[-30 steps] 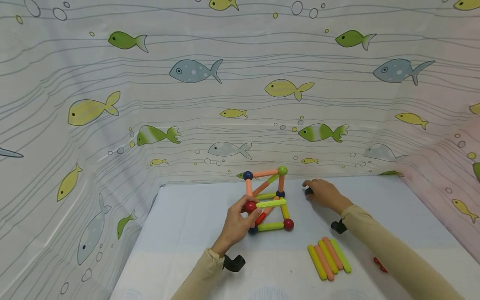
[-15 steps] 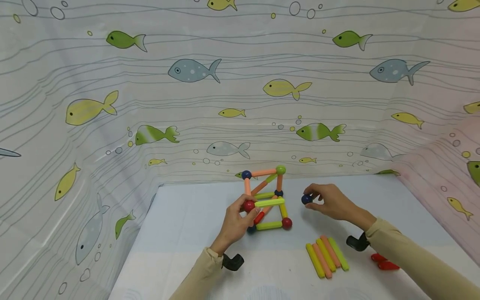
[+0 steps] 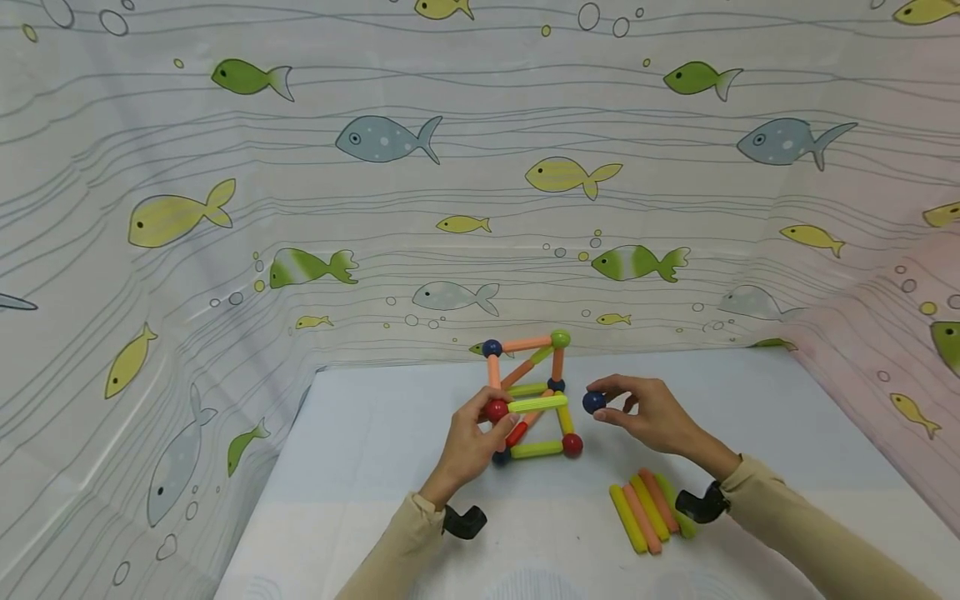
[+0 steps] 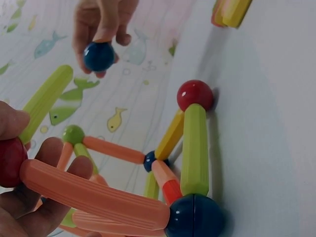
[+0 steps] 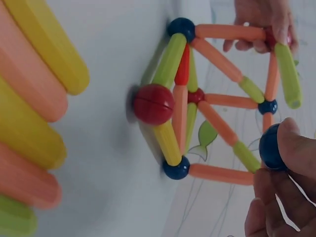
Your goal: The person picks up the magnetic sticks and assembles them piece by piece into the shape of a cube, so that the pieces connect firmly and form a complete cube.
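A frame of magnetic rods and balls (image 3: 527, 343) stands on the table ahead of me. My left hand (image 3: 467, 446) grips a red ball (image 3: 497, 411) at the frame's upper near-left corner. From that ball a lime green rod (image 3: 538, 404) points right, its far end free in the air. An orange rod (image 4: 94, 195) runs from the same ball down to a dark blue ball (image 4: 194, 217) on the table. My right hand (image 3: 652, 412) pinches a loose dark blue ball (image 5: 270, 148) between thumb and fingers, a short gap right of the lime rod's free end.
Several loose yellow, orange and green rods (image 3: 643, 510) lie side by side at the front right. The right wrist's black camera (image 3: 702, 502) partly covers the green one. A fish-patterned cloth (image 3: 465, 192) rises behind and beside the table (image 3: 360, 433).
My right hand has lifted the dark blue ball from the table and carried it left toward the lime rod's end. The left hand stays on the red ball.
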Action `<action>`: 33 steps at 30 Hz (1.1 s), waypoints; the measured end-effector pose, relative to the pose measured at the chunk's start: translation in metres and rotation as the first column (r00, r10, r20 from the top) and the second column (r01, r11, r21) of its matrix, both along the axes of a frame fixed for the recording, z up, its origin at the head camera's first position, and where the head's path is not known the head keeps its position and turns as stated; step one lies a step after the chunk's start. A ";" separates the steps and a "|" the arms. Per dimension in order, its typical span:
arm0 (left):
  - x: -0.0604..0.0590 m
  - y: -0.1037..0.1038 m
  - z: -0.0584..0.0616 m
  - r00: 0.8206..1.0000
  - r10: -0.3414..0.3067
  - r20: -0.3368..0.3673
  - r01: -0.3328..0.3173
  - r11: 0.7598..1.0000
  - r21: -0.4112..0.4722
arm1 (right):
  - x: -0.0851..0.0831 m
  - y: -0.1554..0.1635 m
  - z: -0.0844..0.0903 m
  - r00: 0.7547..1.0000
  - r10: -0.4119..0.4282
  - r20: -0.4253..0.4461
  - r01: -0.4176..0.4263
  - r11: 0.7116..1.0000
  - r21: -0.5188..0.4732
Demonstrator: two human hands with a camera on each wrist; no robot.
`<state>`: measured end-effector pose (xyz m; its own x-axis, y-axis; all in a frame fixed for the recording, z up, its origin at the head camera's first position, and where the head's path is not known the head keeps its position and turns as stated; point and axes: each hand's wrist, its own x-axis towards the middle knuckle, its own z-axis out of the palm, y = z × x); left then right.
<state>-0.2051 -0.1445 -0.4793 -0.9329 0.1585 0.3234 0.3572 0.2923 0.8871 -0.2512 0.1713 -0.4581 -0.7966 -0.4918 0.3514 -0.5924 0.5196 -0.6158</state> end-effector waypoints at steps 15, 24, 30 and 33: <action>0.000 0.001 0.001 1.000 -0.004 0.010 0.004 1.000 0.000 | 0.001 -0.021 0.009 0.997 0.065 -0.030 -0.066 0.996 -0.051; -0.001 0.002 0.001 1.000 -0.023 0.011 0.024 0.998 -0.055 | 0.003 -0.020 0.012 0.995 0.072 -0.066 -0.076 0.995 -0.066; 0.000 0.003 0.002 0.998 -0.014 0.060 0.016 0.999 -0.029 | 0.005 -0.018 0.010 0.996 0.074 -0.055 -0.078 0.995 -0.059; 0.000 0.003 0.002 0.998 -0.023 0.062 0.024 1.000 -0.015 | 0.008 -0.014 0.006 0.999 0.042 -0.010 -0.042 0.998 -0.038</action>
<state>-0.2055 -0.1412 -0.4772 -0.9471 0.1852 0.2622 0.3085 0.2990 0.9030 -0.2436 0.1572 -0.4523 -0.7723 -0.5107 0.3778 -0.6187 0.4702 -0.6294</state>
